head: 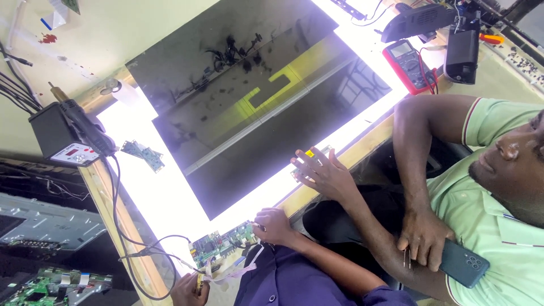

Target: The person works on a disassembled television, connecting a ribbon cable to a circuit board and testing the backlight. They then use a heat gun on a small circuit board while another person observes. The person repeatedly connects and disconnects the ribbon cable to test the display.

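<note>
My right hand [275, 226] is curled into a fist at the end of a green circuit board [224, 243], fingers closed on its edge. The board lies at the near edge of a glowing white light table [158, 187]. My left hand [186, 290] is low in the view, pinching a white flat ribbon cable [232, 273] that runs to the board. A large dark display panel [255, 102] lies on the light table. A co-worker's spread hand [320, 173] rests on a small board at the panel's edge.
The co-worker in a green shirt sits on the right, holding a dark phone [464, 263]. A black soldering station [62, 139] with cords stands left, by a small green board [144, 154]. A red multimeter [408, 65] lies far right. More circuit boards [45, 283] lie lower left.
</note>
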